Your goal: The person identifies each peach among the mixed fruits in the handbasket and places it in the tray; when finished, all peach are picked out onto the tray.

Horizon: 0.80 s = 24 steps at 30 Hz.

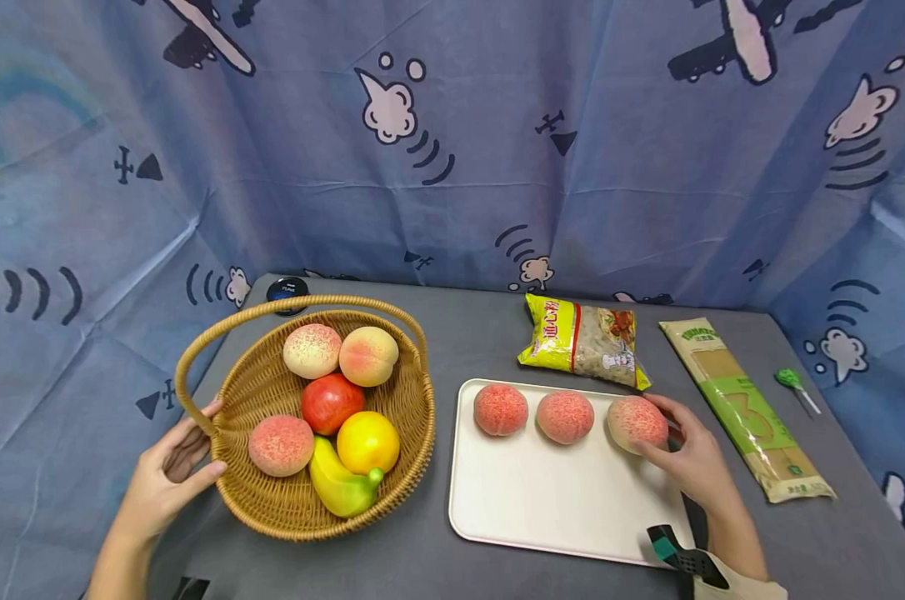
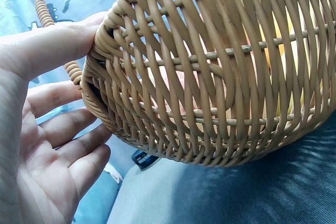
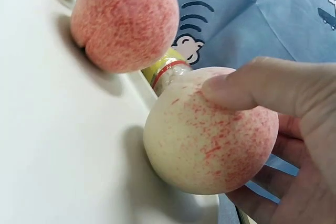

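Observation:
At the left, my left hand (image 1: 169,471) holds the end of a wicker basket (image 1: 422,454), thumb and fingertips on either side of its handle base. In the left wrist view the fingers of this hand (image 2: 58,145) are only slightly bent against the weave. Inside the basket lie several peaches (image 1: 281,446), a red apple-like fruit (image 1: 332,404), an orange (image 1: 367,442) and a banana (image 1: 340,483). My right hand (image 1: 696,458) grips a pale, red-speckled peach (image 3: 205,140) at the right end of a white tray (image 1: 557,508). Whether that peach touches the tray, I cannot tell.
Two pinkish peaches (image 1: 501,409) sit along the tray's far edge. Behind it lies a yellow pasta bag (image 1: 583,342). Further right are a long noodle packet (image 1: 748,412) and a green lollipop (image 1: 790,379). A dark round object (image 1: 287,288) stands behind the basket.

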{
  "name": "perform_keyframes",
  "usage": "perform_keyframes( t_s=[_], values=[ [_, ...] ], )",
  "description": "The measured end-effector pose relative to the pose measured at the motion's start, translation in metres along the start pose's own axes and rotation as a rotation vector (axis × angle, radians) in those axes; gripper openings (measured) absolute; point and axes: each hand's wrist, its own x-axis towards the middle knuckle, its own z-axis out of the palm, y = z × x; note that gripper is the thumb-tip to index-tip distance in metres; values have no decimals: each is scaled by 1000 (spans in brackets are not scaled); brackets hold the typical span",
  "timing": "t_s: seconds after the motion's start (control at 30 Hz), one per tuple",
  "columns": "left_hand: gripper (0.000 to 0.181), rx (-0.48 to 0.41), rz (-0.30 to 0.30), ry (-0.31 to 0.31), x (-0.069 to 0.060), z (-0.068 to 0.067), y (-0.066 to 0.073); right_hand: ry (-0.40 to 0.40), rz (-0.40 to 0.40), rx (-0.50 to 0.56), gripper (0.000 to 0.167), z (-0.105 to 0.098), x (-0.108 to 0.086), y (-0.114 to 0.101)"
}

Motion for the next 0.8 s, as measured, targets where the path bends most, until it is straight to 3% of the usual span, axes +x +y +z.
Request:
perform_keyframes(
  t_s=[0.3, 0.8],
  values=[
    [67, -5, -3, 3, 0, 0, -1, -28, 21, -37, 71, -3, 2, 7],
    [67, 9, -37, 22, -1, 0, 1, -161, 128, 18, 84, -3, 7, 14]
  ],
)
